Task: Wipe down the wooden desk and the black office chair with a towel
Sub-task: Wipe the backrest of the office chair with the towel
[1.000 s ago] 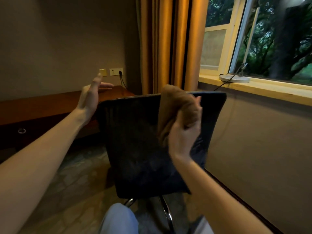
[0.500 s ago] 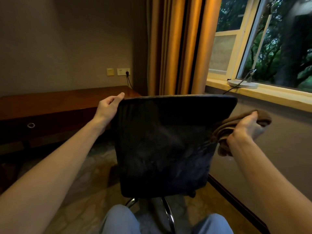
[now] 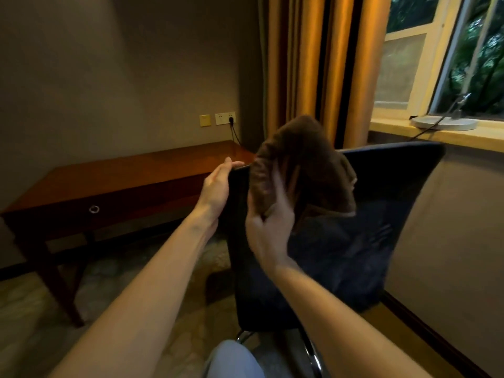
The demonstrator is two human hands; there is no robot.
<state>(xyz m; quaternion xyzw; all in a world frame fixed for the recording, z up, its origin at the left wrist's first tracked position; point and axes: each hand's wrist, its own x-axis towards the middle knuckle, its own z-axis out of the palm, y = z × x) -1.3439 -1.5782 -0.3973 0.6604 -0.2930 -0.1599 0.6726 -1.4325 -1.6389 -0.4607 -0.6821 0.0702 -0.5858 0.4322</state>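
The black office chair [image 3: 354,241] stands right in front of me with its backrest turned toward me. My left hand [image 3: 216,186] holds the backrest's upper left corner, fingers over the top edge. My right hand [image 3: 268,227] grips a bunched brown towel [image 3: 305,162] and holds it against the upper left part of the backrest, partly over the top edge. The wooden desk [image 3: 122,178] stands against the wall at the left, behind the chair.
Orange curtains [image 3: 321,69] hang behind the chair. A window sill [image 3: 436,135] at the right carries a round lamp base [image 3: 444,123] with a cord. A wall socket [image 3: 225,118] with a plug sits above the desk. My knee [image 3: 234,361] is below the chair.
My right hand has swung the towel from beyond the backrest's right edge back to its upper left part. My left hand stays on the chair's top left corner.
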